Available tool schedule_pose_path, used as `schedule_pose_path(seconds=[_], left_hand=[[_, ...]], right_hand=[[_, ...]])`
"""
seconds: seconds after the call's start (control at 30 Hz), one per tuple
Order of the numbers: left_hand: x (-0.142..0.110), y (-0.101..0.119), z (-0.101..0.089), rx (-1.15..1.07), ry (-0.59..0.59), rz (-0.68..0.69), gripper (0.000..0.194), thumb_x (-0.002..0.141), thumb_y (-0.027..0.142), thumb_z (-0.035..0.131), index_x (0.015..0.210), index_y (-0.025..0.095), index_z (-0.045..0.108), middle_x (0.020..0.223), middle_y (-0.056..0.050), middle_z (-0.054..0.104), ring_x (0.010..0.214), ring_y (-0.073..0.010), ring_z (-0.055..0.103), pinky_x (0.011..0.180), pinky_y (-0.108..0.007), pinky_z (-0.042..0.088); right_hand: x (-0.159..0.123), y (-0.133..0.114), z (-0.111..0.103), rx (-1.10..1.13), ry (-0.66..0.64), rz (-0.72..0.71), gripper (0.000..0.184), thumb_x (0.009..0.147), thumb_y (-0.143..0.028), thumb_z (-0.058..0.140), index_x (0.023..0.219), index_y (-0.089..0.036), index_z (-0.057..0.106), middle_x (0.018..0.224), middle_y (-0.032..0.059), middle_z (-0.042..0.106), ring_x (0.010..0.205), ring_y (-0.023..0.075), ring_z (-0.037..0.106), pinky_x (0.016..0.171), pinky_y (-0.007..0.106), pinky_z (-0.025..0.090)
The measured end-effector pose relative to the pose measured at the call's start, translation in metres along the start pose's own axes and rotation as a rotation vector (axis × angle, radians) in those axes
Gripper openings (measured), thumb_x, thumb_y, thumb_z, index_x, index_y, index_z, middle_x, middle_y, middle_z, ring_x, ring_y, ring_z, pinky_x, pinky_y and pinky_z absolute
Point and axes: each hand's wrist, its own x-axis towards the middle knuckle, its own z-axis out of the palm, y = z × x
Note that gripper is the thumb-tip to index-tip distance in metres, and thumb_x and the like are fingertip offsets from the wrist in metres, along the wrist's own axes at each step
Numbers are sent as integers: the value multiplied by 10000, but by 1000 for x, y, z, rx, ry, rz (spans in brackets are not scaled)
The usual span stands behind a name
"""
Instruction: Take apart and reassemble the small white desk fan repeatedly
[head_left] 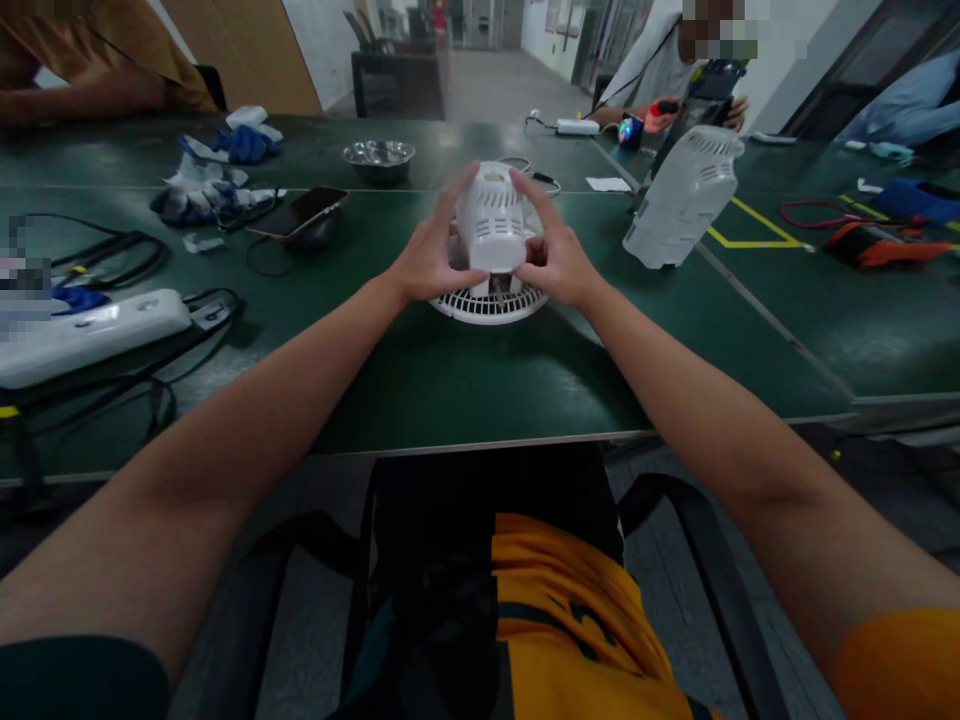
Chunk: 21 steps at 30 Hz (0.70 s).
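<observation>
A white vented plastic fan housing sits in the middle of the green table, between my two hands. My left hand grips its left side, fingers reaching up along the far edge and thumb at the lower front. From the right, my right hand clasps it in the same way, its thumb near the bottom edge. Below the housing lies a round white fan grille, resting on the table. A gap under the housing's front edge shows a small brownish part that I cannot make out. A thin pale cable curls behind it.
Behind stands a metal bowl. To the left are a smartphone, crumpled gloves and a white power strip with black cables. A white vented casing and an orange device are right. Other people sit across the table.
</observation>
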Motion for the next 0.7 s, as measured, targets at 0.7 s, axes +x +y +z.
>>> schedule_pose_path(seconds=[0.7], left_hand=[[3,16,-8,140,-80,78,1045,611,506,847,1477,275,310,1476,-166,485,1281,-407,564,1028,-543,511]], right_hand=[[5,-2,-10,82,-55,100,963,709,-323,721,1543,-313,238,782,-21,632,607,197,601,699,475,581]])
